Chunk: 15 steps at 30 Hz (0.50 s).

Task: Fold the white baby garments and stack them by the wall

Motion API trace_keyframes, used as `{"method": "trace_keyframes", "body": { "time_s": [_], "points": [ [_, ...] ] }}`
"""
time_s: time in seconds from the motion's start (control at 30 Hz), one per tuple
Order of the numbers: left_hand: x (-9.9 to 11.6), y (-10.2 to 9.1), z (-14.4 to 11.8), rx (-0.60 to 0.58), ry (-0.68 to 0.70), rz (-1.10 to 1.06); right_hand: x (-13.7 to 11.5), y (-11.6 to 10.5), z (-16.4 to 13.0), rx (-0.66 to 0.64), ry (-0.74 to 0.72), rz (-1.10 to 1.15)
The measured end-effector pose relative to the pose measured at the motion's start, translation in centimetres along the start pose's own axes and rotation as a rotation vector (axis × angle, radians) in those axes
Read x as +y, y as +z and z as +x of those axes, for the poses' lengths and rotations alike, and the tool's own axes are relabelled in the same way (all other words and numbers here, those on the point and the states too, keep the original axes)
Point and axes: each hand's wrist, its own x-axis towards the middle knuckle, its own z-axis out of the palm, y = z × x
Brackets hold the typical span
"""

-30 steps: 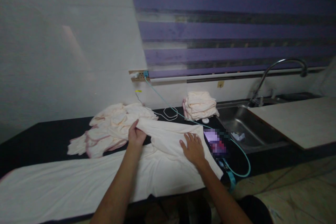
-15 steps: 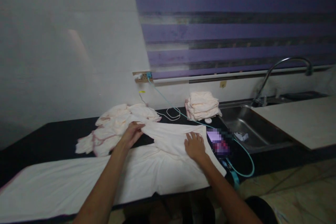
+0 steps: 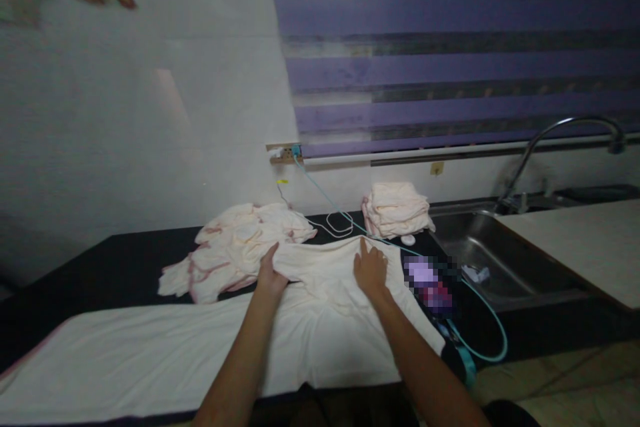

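A long white garment [image 3: 165,353] lies spread over the dark counter, with a pink edge at its far left end. Part of it is folded or bunched in the middle; whether it is trousers I cannot tell for sure. My left hand [image 3: 273,273] is closed on the left end of its raised upper part, thumb on top. Further right, my right hand [image 3: 371,268] rests on the cloth with its index finger stretched toward the far edge and the other fingers partly bent.
A loose heap of cream clothes with pink trim [image 3: 235,247] lies behind my left hand. Folded clothes [image 3: 397,209] are stacked at the wall. A blurred-out phone-like item [image 3: 429,285] with a teal cable [image 3: 503,340] lies right, beside the steel sink [image 3: 480,240] and faucet [image 3: 525,153].
My left hand has turned and shifted its hold on the cloth edge. My right hand has slid to the far edge, its index finger now extended. The view has shifted slightly.
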Motion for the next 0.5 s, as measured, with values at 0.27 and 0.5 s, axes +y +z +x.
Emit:
{"method": "trace_keyframes", "body": {
  "time_s": [0.27, 0.5],
  "points": [
    [2.7, -1.1, -0.5, -0.066, 0.212, -0.259, 1.1, 1.4, 0.9, -0.015, -0.276, 0.114],
    [3.7, -2.9, -0.9, 0.001, 0.245, -0.145, 1.4, 2.3, 1.1, 0.002, -0.173, 0.067]
  ]
}}
